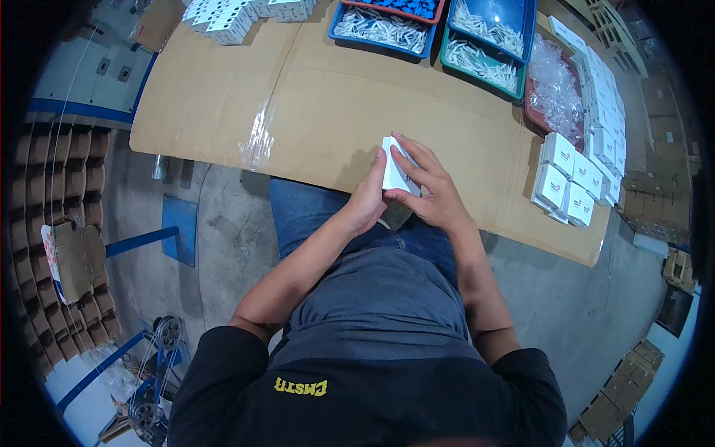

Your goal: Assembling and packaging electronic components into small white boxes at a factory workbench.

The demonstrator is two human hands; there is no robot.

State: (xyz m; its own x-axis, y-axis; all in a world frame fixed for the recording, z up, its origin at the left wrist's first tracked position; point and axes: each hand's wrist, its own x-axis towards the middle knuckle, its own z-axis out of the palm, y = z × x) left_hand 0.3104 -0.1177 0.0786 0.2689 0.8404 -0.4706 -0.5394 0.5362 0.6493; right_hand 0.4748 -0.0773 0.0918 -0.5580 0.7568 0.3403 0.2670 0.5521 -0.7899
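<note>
Between both hands, just over the table's near edge, is a small white box (397, 173), tilted with one broad side toward the right. My left hand (366, 195) is closed along its left side, the thumb pressed up against it. My right hand (436, 186) wraps the right side, with fingers over the top and the thumb at the lower edge. Part of the box is covered by the right fingers. Whether its flap is closed cannot be made out.
A cardboard-covered table (328, 112) spans the front. Stacked white boxes (570, 179) stand at its right, beside a red tray of clear plastic bags (555, 89). Blue trays (380, 33) and a green tray (480, 67) hold small white pieces. More boxes (231, 22) sit far left.
</note>
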